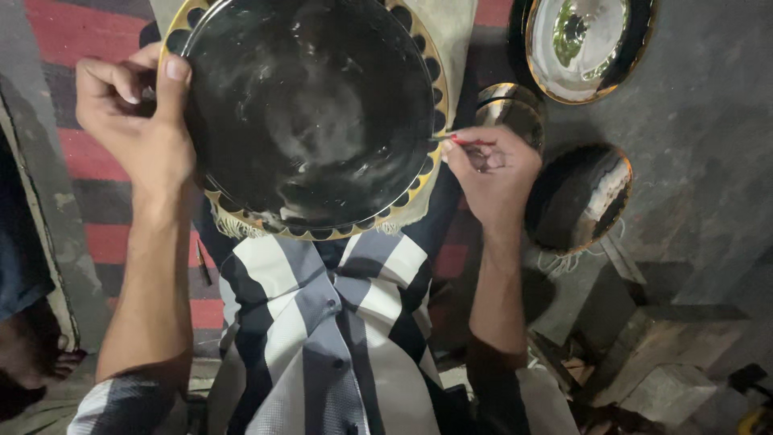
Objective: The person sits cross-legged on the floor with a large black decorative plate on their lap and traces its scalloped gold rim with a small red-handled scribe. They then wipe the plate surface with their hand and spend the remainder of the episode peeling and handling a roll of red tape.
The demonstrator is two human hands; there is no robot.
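**Brush tip at plate rim, right side**

Large round black lacquered plate with gold scalloped border [310,113] lies between both hands. Left hand [137,113] grips its left rim, thumb on top. Right hand [491,169] pinches a thin red-handled brush [451,138], which points left and touches the rim nearest that hand.

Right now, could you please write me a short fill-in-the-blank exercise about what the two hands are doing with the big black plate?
1. The left hand grips the rim of the large ___ plate.
2. The right hand holds a thin brush against the plate's ___ edge.
3. The plate's border is black scallops on ___.
4. Another round dish lies on the floor beside the ___ hand.

Missing words: black; right; gold; right
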